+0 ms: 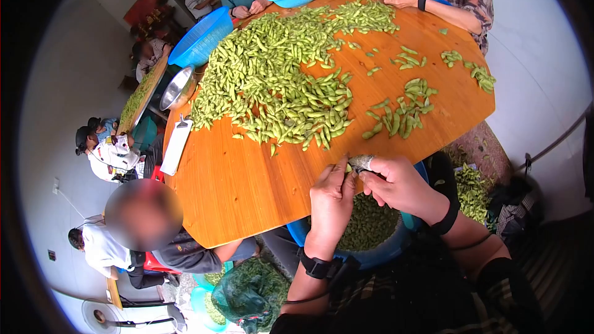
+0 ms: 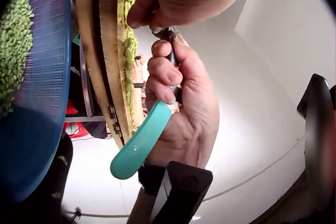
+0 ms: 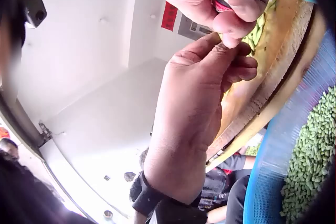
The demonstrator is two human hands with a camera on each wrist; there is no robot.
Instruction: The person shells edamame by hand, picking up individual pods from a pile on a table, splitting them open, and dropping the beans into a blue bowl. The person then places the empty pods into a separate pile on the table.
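Note:
Over the table's near edge both hands meet at the fingertips. My left hand [image 1: 329, 204] pinches a small green soybean pod [image 1: 349, 167], mostly hidden by the fingers. The right hand [image 1: 405, 188] grips a tool with a curved teal handle [image 2: 139, 142], which crosses the palm in the left wrist view; its working end is hidden among the fingers. A grey covering [image 1: 361, 161] shows at the right thumb tip. Directly below the hands is a blue mesh basket [image 3: 254, 195] holding shelled green beans [image 3: 310, 155].
A large heap of pods [image 1: 272, 74] spreads across the wooden table [image 1: 241, 192], with a smaller group of pods [image 1: 405, 111] nearer the right hand. A clipboard [image 1: 177, 146], a metal bowl [image 1: 178, 88] and blue baskets [image 1: 201, 37] stand along the left and far sides. Other people sit around.

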